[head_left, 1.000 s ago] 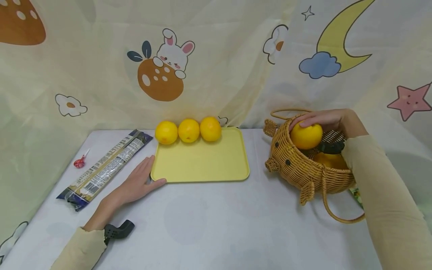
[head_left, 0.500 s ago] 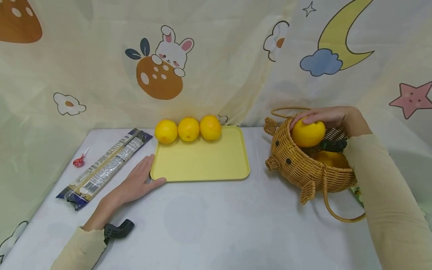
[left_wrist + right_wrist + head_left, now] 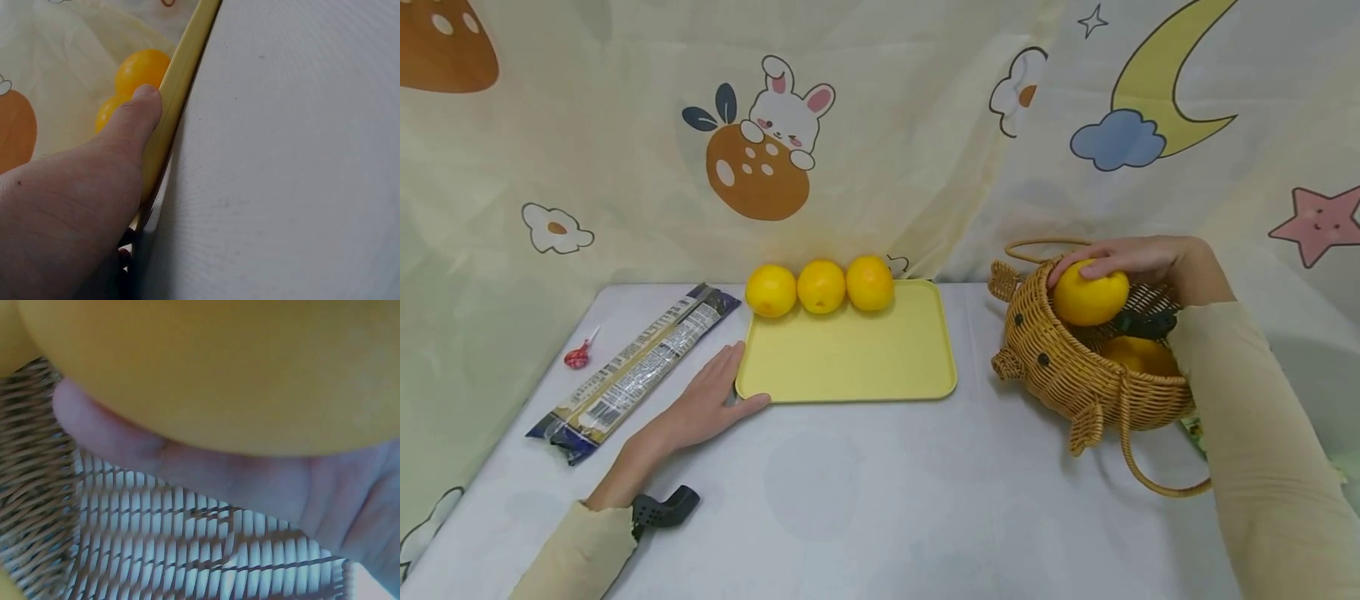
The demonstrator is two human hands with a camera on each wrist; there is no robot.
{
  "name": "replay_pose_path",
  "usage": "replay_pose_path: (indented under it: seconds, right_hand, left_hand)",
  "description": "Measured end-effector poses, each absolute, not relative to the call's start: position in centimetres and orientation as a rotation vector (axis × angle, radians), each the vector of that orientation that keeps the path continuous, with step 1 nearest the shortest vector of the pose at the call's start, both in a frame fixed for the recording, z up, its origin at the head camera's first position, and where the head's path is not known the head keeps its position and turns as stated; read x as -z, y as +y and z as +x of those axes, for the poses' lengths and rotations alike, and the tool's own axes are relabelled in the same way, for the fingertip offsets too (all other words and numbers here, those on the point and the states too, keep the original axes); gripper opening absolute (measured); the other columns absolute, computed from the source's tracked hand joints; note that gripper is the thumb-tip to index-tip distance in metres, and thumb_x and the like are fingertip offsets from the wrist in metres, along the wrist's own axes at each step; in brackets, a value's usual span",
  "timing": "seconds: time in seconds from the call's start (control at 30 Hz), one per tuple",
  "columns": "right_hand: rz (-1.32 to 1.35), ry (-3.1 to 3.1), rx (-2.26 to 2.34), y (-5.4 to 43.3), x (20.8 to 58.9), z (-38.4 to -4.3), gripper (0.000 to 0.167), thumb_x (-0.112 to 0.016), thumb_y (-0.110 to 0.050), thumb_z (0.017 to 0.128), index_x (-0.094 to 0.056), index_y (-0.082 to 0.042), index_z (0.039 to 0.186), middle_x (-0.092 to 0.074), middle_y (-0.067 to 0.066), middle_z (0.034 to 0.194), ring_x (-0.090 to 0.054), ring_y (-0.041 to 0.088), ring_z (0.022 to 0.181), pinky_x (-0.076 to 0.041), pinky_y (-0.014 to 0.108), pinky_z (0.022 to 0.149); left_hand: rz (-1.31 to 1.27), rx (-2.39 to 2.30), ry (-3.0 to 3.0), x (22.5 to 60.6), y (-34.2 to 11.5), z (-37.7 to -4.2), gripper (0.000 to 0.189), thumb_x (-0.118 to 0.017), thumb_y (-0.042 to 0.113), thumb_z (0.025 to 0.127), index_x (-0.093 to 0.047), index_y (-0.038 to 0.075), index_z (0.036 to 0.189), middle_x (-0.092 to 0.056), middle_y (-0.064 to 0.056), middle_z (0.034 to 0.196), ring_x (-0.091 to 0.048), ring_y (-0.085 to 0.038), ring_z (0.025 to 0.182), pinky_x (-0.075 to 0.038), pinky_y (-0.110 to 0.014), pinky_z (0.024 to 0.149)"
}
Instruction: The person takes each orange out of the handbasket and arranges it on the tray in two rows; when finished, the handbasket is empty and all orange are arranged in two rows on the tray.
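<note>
In the head view my right hand (image 3: 1153, 252) reaches into a wicker pig-shaped basket (image 3: 1078, 379) and grips an orange (image 3: 1090, 298) at its mouth. The right wrist view has this orange (image 3: 237, 369) filling its upper part, a finger (image 3: 206, 472) curved along its underside. Another orange (image 3: 1138, 355) lies inside the basket, partly hidden by the rim. My left hand (image 3: 703, 406) rests at the near left corner of a yellow tray (image 3: 850, 362), fingers extended along its left side, thumb on the front rim. A row of three oranges (image 3: 822, 286) sits along the tray's back edge.
Left of the tray lies a long plastic packet (image 3: 636, 371), set diagonally. A red lollipop (image 3: 577, 357) is beyond it near the table's left edge. One basket handle (image 3: 1138, 475) hangs down onto the white tablecloth (image 3: 880, 500). A printed cloth hangs behind.
My right hand and its orange have shifted slightly right within the basket's mouth. My left hand stays at the tray corner, and the three oranges on the tray keep their places.
</note>
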State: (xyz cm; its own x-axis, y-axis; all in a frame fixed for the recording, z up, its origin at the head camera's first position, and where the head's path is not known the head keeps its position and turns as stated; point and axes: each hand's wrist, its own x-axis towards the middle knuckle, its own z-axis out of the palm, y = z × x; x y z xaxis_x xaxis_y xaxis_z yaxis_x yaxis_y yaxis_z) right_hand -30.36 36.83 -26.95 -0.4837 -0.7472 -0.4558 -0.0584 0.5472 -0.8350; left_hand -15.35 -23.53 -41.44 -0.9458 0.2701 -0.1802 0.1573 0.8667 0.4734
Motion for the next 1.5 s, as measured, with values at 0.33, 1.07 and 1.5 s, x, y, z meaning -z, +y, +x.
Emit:
replay_pose_path:
  seconds: [0.33,1.07,1.5]
  right_hand:
    - [-0.901,1.789,1.307,37.3,26.0,-29.6,0.044,-0.025,-0.014,0.101,-0.050,-0.002,0.135,-0.060,0.005,0.134,-0.057,0.015,0.118,-0.053,0.027,0.095]
    - [-0.569,1.667,2.218,34.0,24.8,-29.0,0.042,-0.042,-0.027,0.104,-0.037,-0.011,0.142,-0.055,0.008,0.134,-0.066,0.021,0.108,-0.061,0.036,0.081]
    - [-0.253,1.648,2.259,19.4,22.1,-21.8,0.052,-0.048,-0.054,0.095,-0.042,-0.024,0.138,-0.045,0.004,0.134,-0.055,0.028,0.116,-0.058,0.056,0.079]
  left_hand:
    - [0.334,-0.686,2.807,41.3,-23.5,-15.2,0.106,-0.051,0.066,0.089,0.004,0.005,0.156,0.001,-0.020,0.164,-0.001,-0.041,0.151,-0.008,-0.062,0.120]
    - [0.334,-0.674,2.804,41.0,-23.9,-14.7,0.107,-0.051,0.067,0.089,0.003,0.002,0.155,0.000,-0.022,0.163,-0.002,-0.043,0.150,-0.009,-0.063,0.120]
    - [0.364,-0.692,2.827,41.2,-23.9,-15.4,0.107,-0.051,0.067,0.089,0.001,0.002,0.155,-0.002,-0.022,0.163,-0.003,-0.042,0.150,-0.010,-0.061,0.121]
